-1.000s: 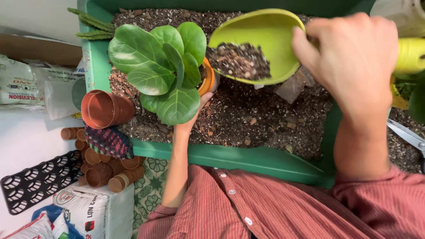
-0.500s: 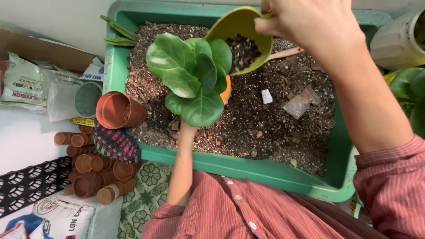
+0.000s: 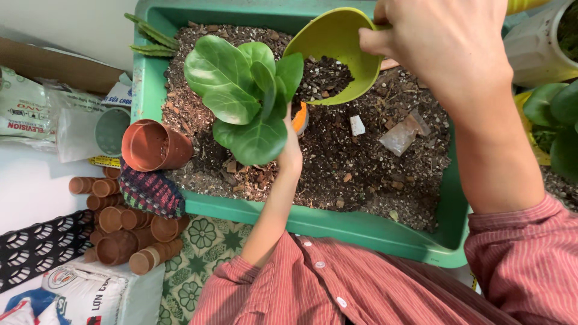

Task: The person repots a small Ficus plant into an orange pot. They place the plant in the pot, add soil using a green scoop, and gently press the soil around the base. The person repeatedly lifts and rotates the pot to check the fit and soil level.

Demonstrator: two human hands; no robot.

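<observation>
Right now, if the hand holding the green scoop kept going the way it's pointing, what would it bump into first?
Probably the plant's big green leaves. The right hand points the green scoop leftward, its lip already close to the leaves, though height is hard to judge from above.

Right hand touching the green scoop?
Touching. The head view shows the right hand with fingers wrapped over the rear rim of the green scoop, with no gap visible.

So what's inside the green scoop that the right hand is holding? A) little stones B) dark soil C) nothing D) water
B: the green scoop in the right hand holds a small heap of dark, crumbly soil, like the mix in the green tray below it.
</observation>
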